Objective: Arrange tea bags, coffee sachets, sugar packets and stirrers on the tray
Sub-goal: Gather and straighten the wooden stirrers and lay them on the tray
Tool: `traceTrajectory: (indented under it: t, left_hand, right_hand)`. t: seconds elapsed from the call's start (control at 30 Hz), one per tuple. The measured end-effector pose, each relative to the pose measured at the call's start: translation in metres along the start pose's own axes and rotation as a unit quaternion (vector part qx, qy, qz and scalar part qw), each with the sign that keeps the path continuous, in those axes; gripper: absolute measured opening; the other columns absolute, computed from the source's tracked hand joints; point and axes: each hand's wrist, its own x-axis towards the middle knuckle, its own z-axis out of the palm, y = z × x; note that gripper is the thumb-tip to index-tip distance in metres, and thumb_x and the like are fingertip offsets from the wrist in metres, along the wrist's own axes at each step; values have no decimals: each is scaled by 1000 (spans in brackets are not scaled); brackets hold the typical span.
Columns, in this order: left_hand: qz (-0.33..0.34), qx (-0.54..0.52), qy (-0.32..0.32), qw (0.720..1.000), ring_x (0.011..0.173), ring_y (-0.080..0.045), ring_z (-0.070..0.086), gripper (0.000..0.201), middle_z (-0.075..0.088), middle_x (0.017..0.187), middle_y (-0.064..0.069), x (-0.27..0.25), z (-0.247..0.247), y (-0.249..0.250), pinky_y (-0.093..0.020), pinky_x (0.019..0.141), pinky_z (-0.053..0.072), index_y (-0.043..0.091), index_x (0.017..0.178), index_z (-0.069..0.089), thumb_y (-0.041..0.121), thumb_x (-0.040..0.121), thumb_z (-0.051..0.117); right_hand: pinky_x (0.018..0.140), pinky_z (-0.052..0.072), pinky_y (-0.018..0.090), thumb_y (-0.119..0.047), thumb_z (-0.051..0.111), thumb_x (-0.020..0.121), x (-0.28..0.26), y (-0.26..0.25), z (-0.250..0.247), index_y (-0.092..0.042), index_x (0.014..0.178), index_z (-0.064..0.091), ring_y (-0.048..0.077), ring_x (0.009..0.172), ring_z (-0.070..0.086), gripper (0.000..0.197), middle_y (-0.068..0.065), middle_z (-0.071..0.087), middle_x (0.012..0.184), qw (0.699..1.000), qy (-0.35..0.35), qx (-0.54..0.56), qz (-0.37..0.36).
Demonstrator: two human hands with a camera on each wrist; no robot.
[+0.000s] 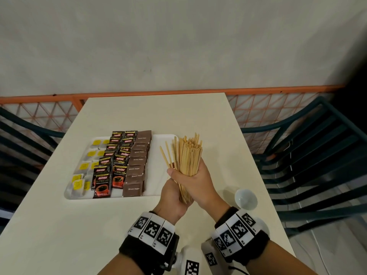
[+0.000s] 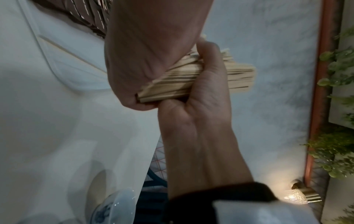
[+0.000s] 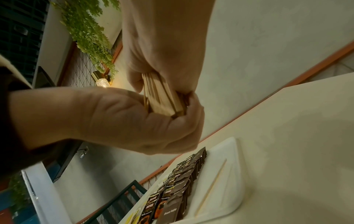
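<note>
I have both hands wrapped round one thick bundle of wooden stirrers (image 1: 188,164): my right hand (image 1: 195,182) clasps it about the middle, thumb across the front, and my left hand (image 1: 172,199) cups and grips the lower ends. The bundle stands nearly upright above the table (image 1: 59,225), its top fanning toward 12 o'clock, with a few sticks splaying out toward 11.

The white tray (image 1: 158,187) sits at about 10 o'clock from my hands. On it, running left to right, are tea bags (image 1: 79,182) with yellow tags, black coffee sachets (image 1: 110,167) and brown sugar packets (image 1: 137,165); the strip at the tray's right end is bare in the head view.

The right wrist view adds something the head view hides behind my hands: a single stirrer (image 3: 210,187) lying flat on that bare strip, beside the sugar packets. The left wrist view shows the bundle's cut ends and a blue-patterned bowl (image 2: 113,207), which sits at 4 o'clock from my hands.
</note>
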Motion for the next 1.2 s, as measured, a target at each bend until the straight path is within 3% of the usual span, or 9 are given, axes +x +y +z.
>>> traceTrajectory:
  t: [0.07, 0.17, 0.47, 0.67, 0.73, 0.87, 0.97, 1.07, 1.2]
  left_hand:
    - [8, 9, 10, 1000, 82, -7, 49, 50, 51, 90, 8, 2, 1, -4, -27, 80, 40, 13, 142, 36, 34, 102, 16]
    - [-21, 30, 33, 999, 94, -15, 52, 39, 56, 95, 1, -2, 2, -7, -33, 89, 41, 17, 128, 49, 33, 100, 27]
    - [-92, 25, 26, 995, 50, -21, 67, 32, 70, 61, -11, 10, -14, 1, -33, 48, 57, 2, 96, 57, 16, 100, 28]
    - [-105, 99, -17, 989, 68, -20, 70, 34, 74, 80, -9, 16, -19, 5, -31, 61, 58, 8, 100, 64, 23, 100, 34]
    - [-44, 286, 20, 957, 77, -23, 65, 31, 70, 88, -13, 27, -28, 5, -32, 71, 54, 6, 96, 65, 23, 98, 38]
    - [177, 653, 135, 724, 92, -23, 57, 19, 62, 105, -11, 69, -65, 11, -28, 80, 43, 7, 102, 63, 14, 91, 49]
    - [147, 758, 163, 614, 107, -27, 53, 26, 54, 117, -11, 93, -87, 12, -35, 89, 42, 9, 114, 55, 20, 91, 48]
    - [109, 774, 137, 609, 108, -28, 53, 28, 58, 115, -13, 106, -97, 12, -35, 89, 42, 6, 113, 53, 20, 90, 51]
    - [148, 687, 115, 702, 93, -22, 59, 18, 67, 102, -12, 101, -94, 12, -24, 74, 41, 3, 102, 62, 10, 86, 59]
  right_hand:
    - [81, 53, 19, -13, 78, 71, 1, 2, -3, -29, 102, 57, 4, 90, 64, 41, -12, 66, 95, 999, -26, -10, 17]
    - [81, 51, 24, -9, 75, 72, 4, 5, -7, -28, 101, 55, 9, 91, 62, 40, -8, 64, 95, 998, -29, -44, 33]
    - [69, 54, 15, -9, 75, 74, 3, 10, -11, -13, 100, 62, 6, 80, 68, 29, -4, 70, 87, 994, 105, 5, -7]
    - [72, 55, 21, -7, 74, 74, -4, 24, -8, -15, 95, 63, 9, 81, 68, 26, -3, 70, 86, 994, 109, 5, -2]
    - [70, 55, 25, -7, 71, 76, -3, 26, -15, -15, 95, 61, 11, 77, 67, 23, -1, 68, 83, 993, 114, 23, 29]
    - [67, 52, 29, -3, 68, 76, -7, 37, -32, -15, 90, 60, 20, 73, 64, 20, 8, 66, 79, 988, 118, 41, 93]
    - [66, 51, 30, -3, 67, 76, -14, 46, -41, -14, 89, 58, 19, 69, 63, 19, 6, 65, 74, 984, 113, 38, 130]
    - [65, 51, 30, -4, 66, 77, -20, 52, -46, -14, 92, 57, 18, 68, 62, 20, 7, 65, 74, 980, 108, 34, 167]
    - [65, 51, 30, -4, 66, 78, -21, 60, -45, -10, 98, 58, 21, 69, 61, 22, 11, 63, 77, 970, 97, 47, 218]
